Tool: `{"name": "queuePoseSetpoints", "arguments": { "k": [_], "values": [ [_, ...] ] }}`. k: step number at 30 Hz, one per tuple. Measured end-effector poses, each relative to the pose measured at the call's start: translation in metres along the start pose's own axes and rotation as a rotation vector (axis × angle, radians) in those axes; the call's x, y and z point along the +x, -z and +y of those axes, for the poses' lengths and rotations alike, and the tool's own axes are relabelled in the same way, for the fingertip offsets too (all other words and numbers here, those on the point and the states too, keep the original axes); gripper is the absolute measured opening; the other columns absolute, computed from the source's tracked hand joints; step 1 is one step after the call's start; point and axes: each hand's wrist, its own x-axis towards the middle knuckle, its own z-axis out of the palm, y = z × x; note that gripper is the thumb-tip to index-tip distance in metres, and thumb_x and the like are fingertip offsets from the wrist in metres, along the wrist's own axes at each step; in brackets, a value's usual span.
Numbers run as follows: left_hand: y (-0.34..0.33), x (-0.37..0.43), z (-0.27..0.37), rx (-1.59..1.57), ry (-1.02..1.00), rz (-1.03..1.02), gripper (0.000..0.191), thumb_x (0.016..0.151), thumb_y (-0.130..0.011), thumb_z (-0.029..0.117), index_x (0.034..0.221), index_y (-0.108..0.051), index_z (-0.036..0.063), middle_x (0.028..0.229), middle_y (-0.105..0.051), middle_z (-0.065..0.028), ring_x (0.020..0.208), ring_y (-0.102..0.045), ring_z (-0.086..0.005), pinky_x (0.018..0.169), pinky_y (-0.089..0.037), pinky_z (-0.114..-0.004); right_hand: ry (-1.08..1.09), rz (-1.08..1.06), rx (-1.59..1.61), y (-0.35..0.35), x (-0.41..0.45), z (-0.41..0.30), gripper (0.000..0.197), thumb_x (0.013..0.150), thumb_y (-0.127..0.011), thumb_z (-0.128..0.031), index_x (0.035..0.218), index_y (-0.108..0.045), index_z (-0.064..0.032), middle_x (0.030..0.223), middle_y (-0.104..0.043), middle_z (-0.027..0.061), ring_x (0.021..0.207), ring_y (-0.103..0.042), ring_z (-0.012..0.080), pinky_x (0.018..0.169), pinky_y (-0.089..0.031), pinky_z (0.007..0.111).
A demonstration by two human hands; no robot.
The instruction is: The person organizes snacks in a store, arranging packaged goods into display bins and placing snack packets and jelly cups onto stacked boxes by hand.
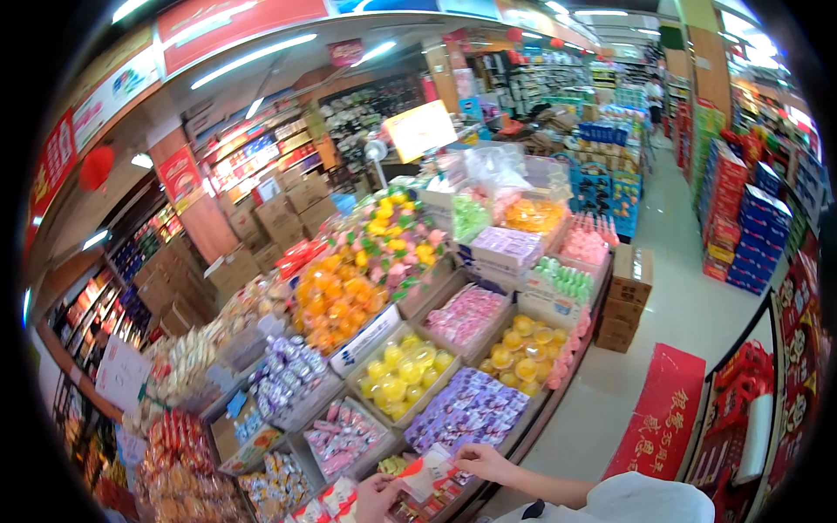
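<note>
A red and white packet [425, 472] lies between my two hands, low in the view over the front of a sweets display. My left hand [380, 491] has its fingers at the packet's left side. At the upper right part of it, the fingertips of my right hand [484, 461] are bent against its edge. Small red packs [435, 505] lie just below. More red and white packets [337, 498] are to the left of my left hand. Behind the hands is a heap of purple wrapped sweets [467, 408].
Boxes of yellow jelly cups [405, 372], pink sweets [343, 435] and orange cups [337, 304] fill the slanted display. Its dark edge [556, 418] runs along the right. Cardboard cartons [631, 278] stand beside the aisle, and a red mat [660, 412] lies on the floor.
</note>
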Motion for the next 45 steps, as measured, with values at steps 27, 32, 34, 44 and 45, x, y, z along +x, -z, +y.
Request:
{"name": "queuePoseSetpoints", "arguments": {
  "k": [27, 32, 34, 44, 45],
  "values": [
    [-0.587, -0.037, 0.105, 0.333, -0.078, -1.352, 0.012, 0.084, -0.067, 0.008, 0.087, -0.063, -0.003, 0.057, -0.052, 0.0035, 0.046, -0.04, -0.002, 0.042, -0.026, -0.018, 0.294, 1.36, 0.519, 0.352, -0.341, 0.004, 0.012, 0.086, -0.064, -0.014, 0.088, -0.056, -0.005, 0.076, -0.06, 0.0039, 0.062, -0.058, 0.0098, 0.056, -0.049, 0.024],
    [-0.639, -0.064, 0.113, 0.405, -0.014, -1.544, 0.012, 0.085, -0.067, 0.009, 0.086, -0.063, -0.0027, 0.056, -0.05, 0.0048, 0.045, -0.038, -0.0018, 0.042, -0.025, -0.018, 0.367, 1.553, 0.632, 0.355, -0.377, 0.01, 0.01, 0.086, -0.062, -0.013, 0.087, -0.057, -0.0052, 0.075, -0.061, 0.0043, 0.059, -0.058, 0.0108, 0.054, -0.049, 0.025],
    [-0.657, -0.076, 0.118, 0.449, 0.0, -1.58, 0.012, 0.085, -0.067, 0.009, 0.086, -0.063, -0.0025, 0.055, -0.049, 0.0051, 0.045, -0.037, -0.0018, 0.042, -0.025, -0.018, 0.371, 1.622, 0.654, 0.361, -0.389, 0.014, 0.009, 0.086, -0.062, -0.013, 0.087, -0.057, -0.0053, 0.075, -0.061, 0.0045, 0.058, -0.057, 0.0112, 0.053, -0.049, 0.025],
    [-0.768, -0.093, 0.146, 0.511, 0.005, -1.882, 0.011, 0.085, -0.067, 0.01, 0.087, -0.064, -0.0005, 0.059, -0.051, 0.005, 0.051, -0.04, -0.0018, 0.045, -0.028, -0.018, 0.476, 1.806, 0.731, 0.427, -0.43, -0.011, 0.011, 0.086, -0.061, -0.016, 0.085, -0.058, -0.0052, 0.072, -0.061, 0.0041, 0.055, -0.056, 0.0102, 0.048, -0.045, 0.022],
    [-0.78, -0.096, 0.155, 0.531, -0.023, -1.9, 0.01, 0.085, -0.067, 0.01, 0.086, -0.064, -0.0001, 0.06, -0.052, 0.0049, 0.05, -0.04, -0.0018, 0.045, -0.028, -0.018, 0.508, 1.799, 0.722, 0.438, -0.435, -0.015, 0.012, 0.087, -0.061, -0.017, 0.085, -0.058, -0.0054, 0.074, -0.061, 0.0033, 0.058, -0.057, 0.0093, 0.05, -0.046, 0.022]
  ]
}}
